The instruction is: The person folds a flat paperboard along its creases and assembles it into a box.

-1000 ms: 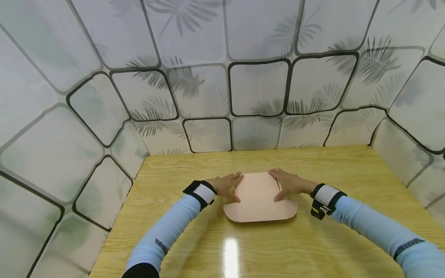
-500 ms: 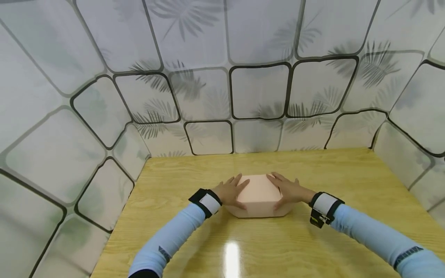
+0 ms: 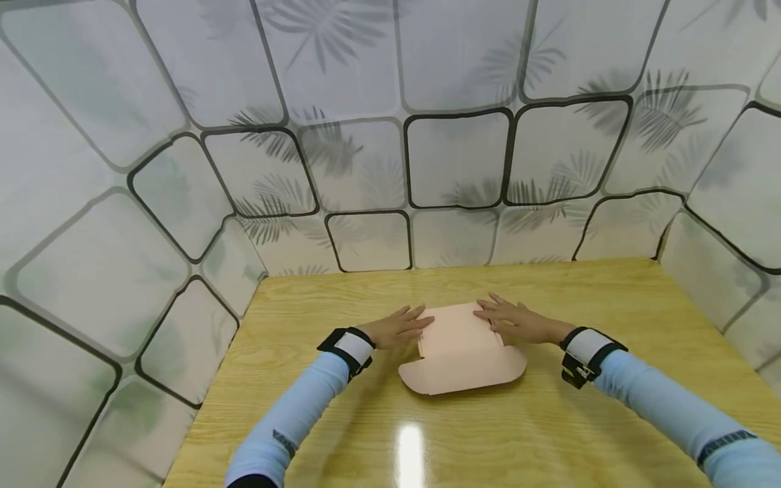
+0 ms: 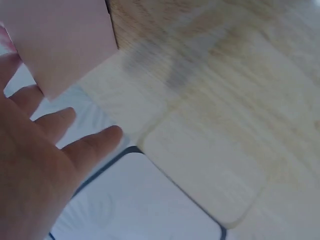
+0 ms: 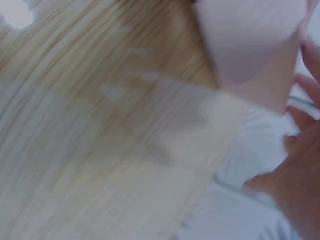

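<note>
A pale pink cardboard box [image 3: 460, 329] lies on the table, its lid lowered and the wide front flap [image 3: 464, 373] sticking out toward me. At its left edge, my left hand [image 3: 395, 329] has its fingers stretched over the lid's corner. On the other side my right hand [image 3: 518, 321] lays straight fingertips at the lid's far right corner. One side of the box [image 4: 65, 45] shows beside the spread left fingers in the left wrist view. The right wrist view is blurred, with the box [image 5: 250, 40] beside the right hand [image 5: 300, 170].
The wooden table [image 3: 305, 298] has a light reflection near its front. A patterned curtain [image 3: 451, 156] with grey outlines and leaf prints stands behind the table and along both sides.
The front flap was bent down half a second ago and now stands out again. Both hands have loosened from the box's sides, moved slightly outward, and their thumbs have left the front.
</note>
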`<state>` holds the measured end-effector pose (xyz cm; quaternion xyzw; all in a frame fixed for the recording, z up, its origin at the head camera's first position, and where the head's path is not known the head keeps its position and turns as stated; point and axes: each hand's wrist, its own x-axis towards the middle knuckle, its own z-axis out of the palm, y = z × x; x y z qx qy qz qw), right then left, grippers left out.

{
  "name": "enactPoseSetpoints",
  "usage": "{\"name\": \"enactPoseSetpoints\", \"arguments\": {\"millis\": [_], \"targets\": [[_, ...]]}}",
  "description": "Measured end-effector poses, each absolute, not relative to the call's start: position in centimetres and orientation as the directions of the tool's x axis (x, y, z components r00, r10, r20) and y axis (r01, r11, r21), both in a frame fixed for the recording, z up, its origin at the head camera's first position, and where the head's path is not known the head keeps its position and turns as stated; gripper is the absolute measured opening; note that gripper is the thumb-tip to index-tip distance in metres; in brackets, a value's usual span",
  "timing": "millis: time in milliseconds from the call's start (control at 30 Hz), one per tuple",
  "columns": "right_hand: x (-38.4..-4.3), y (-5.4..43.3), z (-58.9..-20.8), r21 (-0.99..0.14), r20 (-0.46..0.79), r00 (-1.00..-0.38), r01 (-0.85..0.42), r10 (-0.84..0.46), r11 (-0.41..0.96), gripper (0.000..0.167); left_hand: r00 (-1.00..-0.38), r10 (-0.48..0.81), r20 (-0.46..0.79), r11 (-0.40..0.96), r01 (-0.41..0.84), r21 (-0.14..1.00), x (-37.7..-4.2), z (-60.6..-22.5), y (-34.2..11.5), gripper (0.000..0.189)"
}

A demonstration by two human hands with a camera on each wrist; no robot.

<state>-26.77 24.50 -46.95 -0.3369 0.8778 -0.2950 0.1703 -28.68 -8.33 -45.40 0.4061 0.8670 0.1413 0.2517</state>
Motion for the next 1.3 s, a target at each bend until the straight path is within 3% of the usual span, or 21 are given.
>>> {"name": "enactPoseSetpoints", "arguments": {"millis": [67,200,467,733,933,1033,1167,1233,1300], "targets": [[-26.8,25.3,-47.6,-0.645,-0.035,-0.698,-0.531,-0.715,0.55,0.046,-0.51,0.814,-0.277,0.576,0.648,0.498,-28.9,-45.8,-8.8,0.048],[-26.4,26.0,-48.9,-0.579,0.079,-0.662,-0.639,-0.745,0.507,0.056,-0.482,0.853,-0.199,0.509,0.685,0.521,-29.0,-46.8,-9.4,0.053],[-25.8,26.2,-50.2,-0.519,0.178,-0.661,-0.692,-0.729,0.501,0.079,-0.526,0.846,-0.088,0.483,0.686,0.544,-28.8,-48.6,-9.4,0.084],[-25.8,26.4,-51.4,-0.526,0.277,-0.631,-0.731,-0.724,0.436,0.077,-0.526,0.849,-0.058,0.459,0.678,0.574,-28.3,-49.4,-9.6,0.082],[-26.0,26.3,-51.3,-0.552,0.314,-0.612,-0.739,-0.726,0.385,0.065,-0.532,0.843,-0.074,0.457,0.638,0.62,-28.4,-49.1,-10.0,0.074],[-26.1,26.3,-50.7,-0.617,0.291,-0.637,-0.695,-0.714,0.368,0.053,-0.548,0.834,-0.067,0.446,0.597,0.668,-28.5,-48.9,-10.3,0.063],[-26.1,26.1,-49.7,-0.814,0.19,-0.699,-0.505,-0.69,0.287,0.042,-0.553,0.833,-0.014,0.398,0.582,0.709,-28.2,-48.6,-10.3,0.049],[-26.1,26.0,-49.6,-0.896,0.161,-0.704,-0.399,-0.691,0.198,0.041,-0.58,0.815,-0.011,0.401,0.55,0.733,-27.9,-48.7,-10.2,0.051],[-26.0,25.8,-49.8,-0.942,0.146,-0.709,-0.313,-0.69,0.123,0.042,-0.614,0.789,-0.027,0.398,0.476,0.784,-27.5,-48.7,-10.2,0.067]]}}
